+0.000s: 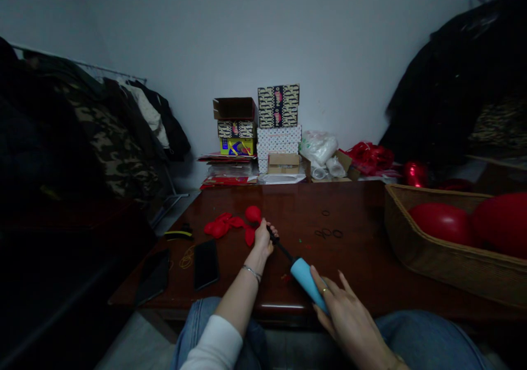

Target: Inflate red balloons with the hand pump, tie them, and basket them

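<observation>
Lying diagonally, the light-blue cylindrical plastic pump (307, 278) runs from the right hand (349, 315), loosely curled holding its barrel, forward-left to the left hand (264, 237), closed on its black end, a round red rubber balloon (252, 213) just beyond.

Shows light blue on the pump (307, 279), black along its rod (284, 250). Shines red on the small balloons (219, 227) and large balloons (442, 222), tan on the basket (405, 241), reddish brown on the bench (358, 271). Carries black-and-cream print on the top box (269, 106), small dots on the white box (280, 140), camouflage on the hanging jacket (109, 145).
</observation>
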Action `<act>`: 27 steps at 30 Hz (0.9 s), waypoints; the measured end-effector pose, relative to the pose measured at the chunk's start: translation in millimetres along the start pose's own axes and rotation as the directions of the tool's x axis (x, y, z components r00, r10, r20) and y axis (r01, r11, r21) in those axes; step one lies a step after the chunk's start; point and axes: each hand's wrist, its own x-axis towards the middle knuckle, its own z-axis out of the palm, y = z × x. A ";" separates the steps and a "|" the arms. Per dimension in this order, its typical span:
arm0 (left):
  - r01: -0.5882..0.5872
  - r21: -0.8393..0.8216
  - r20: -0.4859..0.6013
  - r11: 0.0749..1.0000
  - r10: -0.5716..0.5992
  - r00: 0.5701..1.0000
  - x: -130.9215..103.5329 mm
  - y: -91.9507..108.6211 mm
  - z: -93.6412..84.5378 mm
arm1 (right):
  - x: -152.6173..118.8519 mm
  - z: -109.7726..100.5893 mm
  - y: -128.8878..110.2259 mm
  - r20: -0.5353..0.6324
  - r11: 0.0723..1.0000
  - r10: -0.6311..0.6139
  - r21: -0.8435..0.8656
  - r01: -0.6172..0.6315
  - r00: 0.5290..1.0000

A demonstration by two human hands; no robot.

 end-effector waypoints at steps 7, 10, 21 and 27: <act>0.015 -0.034 -0.012 0.999 -0.016 1.000 -2.9 6.1 2.4 | -23.6 -7.5 10.8 -0.041 0.998 -0.056 -0.003 0.056 0.998; 0.012 -0.030 0.011 0.999 -0.012 1.000 -4.8 4.4 3.2 | -15.2 -8.7 6.1 -0.011 0.999 -0.036 0.009 0.036 0.999; 0.038 -0.013 0.018 0.999 -0.038 0.999 -11.3 -16.0 5.9 | 45.4 -13.3 -15.5 0.128 0.998 0.062 -0.022 -0.060 0.990; -0.006 0.007 0.031 1.000 0.006 1.000 -10.7 -15.5 5.4 | 61.9 -8.1 -22.9 0.134 0.997 0.071 -0.047 -0.065 0.988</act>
